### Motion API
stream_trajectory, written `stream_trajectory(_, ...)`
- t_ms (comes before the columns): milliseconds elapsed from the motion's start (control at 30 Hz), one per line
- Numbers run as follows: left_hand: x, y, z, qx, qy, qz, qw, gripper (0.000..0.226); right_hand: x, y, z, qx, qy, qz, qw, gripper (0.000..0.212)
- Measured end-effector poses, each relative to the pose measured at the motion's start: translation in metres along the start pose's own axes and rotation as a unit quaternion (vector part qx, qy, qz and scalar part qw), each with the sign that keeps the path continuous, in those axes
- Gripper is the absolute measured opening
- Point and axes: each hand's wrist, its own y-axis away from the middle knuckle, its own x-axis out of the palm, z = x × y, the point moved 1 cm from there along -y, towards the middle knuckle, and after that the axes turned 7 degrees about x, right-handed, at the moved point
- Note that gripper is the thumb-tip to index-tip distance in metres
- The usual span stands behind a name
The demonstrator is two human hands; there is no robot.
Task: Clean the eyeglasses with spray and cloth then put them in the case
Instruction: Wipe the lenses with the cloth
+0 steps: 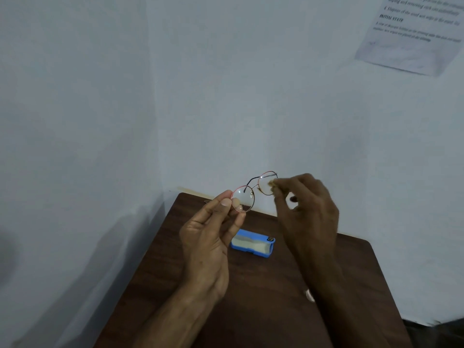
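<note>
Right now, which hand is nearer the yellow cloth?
Right. The right hand pinches the cloth against one lens of the eyeglasses; the left hand pinches the other lens's rim, apart from it.

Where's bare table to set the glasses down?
Bare wood in front of the blue case, between the forearms; more between the right hand and the table edge. Crowded at the back: left hand with the eyeglasses, cloth at a lens, over the case.
</note>
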Motion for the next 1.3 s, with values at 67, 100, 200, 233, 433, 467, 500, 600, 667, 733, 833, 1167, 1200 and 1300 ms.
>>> stream_trajectory(67,0.0,0.0,-0.002,-0.003,0.004,0.005,1.0,0.029,0.001,-0.01,0.001,0.009,0.0,-0.026,1.0,0.01)
stream_trajectory(100,0.0,-0.001,-0.003,-0.006,0.006,0.008,1.0,0.03,0.002,-0.011,0.005,-0.003,0.0,-0.027,1.0,0.011)
stream_trajectory(200,0.0,-0.002,-0.004,-0.008,0.002,0.013,1.0,0.032,0.006,0.002,0.018,-0.055,0.012,0.007,0.998,0.011)
stream_trajectory(233,0.0,-0.003,-0.004,-0.01,0.001,0.016,1.0,0.032,0.006,0.006,0.017,-0.056,0.009,0.015,0.998,0.011)
stream_trajectory(433,-0.003,-0.001,-0.003,-0.018,-0.011,0.007,1.0,0.024,0.007,-0.012,0.005,-0.007,-0.004,0.003,1.0,0.01)
stream_trajectory(467,-0.004,-0.002,-0.003,-0.02,-0.008,0.005,1.0,0.024,0.008,-0.009,0.01,-0.021,-0.003,0.013,1.0,0.01)
stream_trajectory(500,-0.004,-0.002,-0.003,-0.021,-0.005,0.004,1.0,0.025,0.009,-0.002,0.012,-0.037,-0.001,0.027,0.999,0.011)
stream_trajectory(600,-0.004,-0.004,-0.003,-0.031,0.01,0.001,0.999,0.025,0.004,0.009,0.008,-0.036,-0.002,0.038,0.999,0.016)
stream_trajectory(667,-0.004,-0.004,-0.002,-0.042,0.019,-0.005,0.999,0.023,0.003,0.0,-0.003,0.0,-0.007,0.009,1.0,0.017)
stream_trajectory(733,-0.004,-0.004,-0.001,-0.056,0.033,-0.01,0.998,0.024,0.004,-0.008,-0.005,0.014,0.0,-0.003,1.0,0.016)
stream_trajectory(833,-0.002,-0.005,0.001,-0.073,0.052,-0.015,0.996,0.028,0.008,0.002,0.007,-0.005,-0.012,0.02,1.0,0.014)
stream_trajectory(1167,-0.005,-0.007,0.011,-0.064,0.034,-0.015,0.997,0.028,0.01,0.048,0.037,-0.077,-0.059,0.071,0.993,0.02)
stream_trajectory(1200,-0.003,-0.005,0.012,-0.062,0.03,-0.012,0.998,0.028,0.009,0.045,0.037,-0.076,-0.059,0.07,0.993,0.02)
stream_trajectory(1300,0.002,0.001,0.014,-0.065,0.034,-0.008,0.997,0.027,0.002,0.032,0.031,-0.055,-0.04,0.056,0.996,0.016)
